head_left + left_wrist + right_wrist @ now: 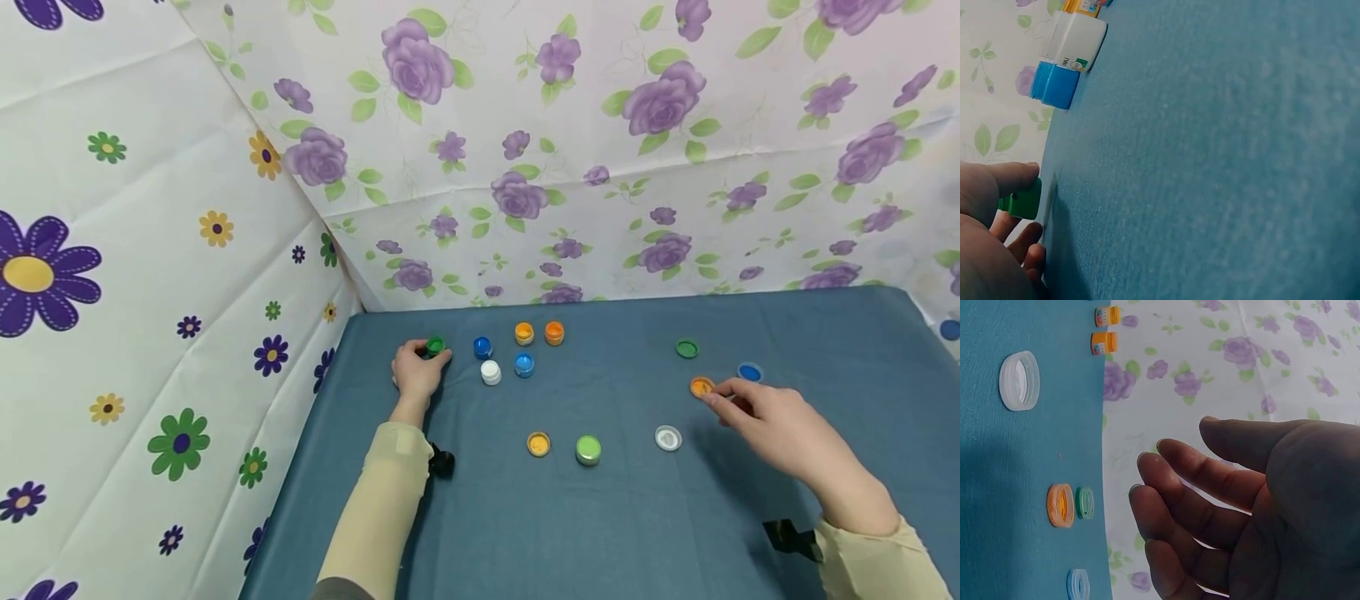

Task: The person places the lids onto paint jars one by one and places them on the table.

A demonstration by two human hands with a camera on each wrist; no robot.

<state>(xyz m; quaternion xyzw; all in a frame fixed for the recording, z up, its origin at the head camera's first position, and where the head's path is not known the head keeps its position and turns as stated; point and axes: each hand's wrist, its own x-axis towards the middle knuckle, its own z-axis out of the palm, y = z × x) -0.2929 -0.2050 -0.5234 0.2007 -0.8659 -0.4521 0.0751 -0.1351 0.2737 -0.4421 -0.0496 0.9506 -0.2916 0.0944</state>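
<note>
My left hand [417, 371] holds a small green paint jar [1026, 201] between thumb and fingers at the table's far left. Right of it stand open paint jars: a dark blue jar [482, 347], a white jar [491, 372], a light blue jar [524, 365], a yellow jar [524, 334] and an orange jar [554, 333]. Over the right side, my right hand [780, 425] has its fingertips close to an orange lid [1060, 505]. In the right wrist view its fingers are loosely bent, thumb apart, holding nothing.
Around the right hand lie a green lid [686, 348], a blue lid [750, 372] and a white lid [668, 438]. A yellow lid [538, 444] and a light green jar [588, 450] are mid-table. Flowered cloth [517, 150] hangs behind the blue-grey table [600, 533].
</note>
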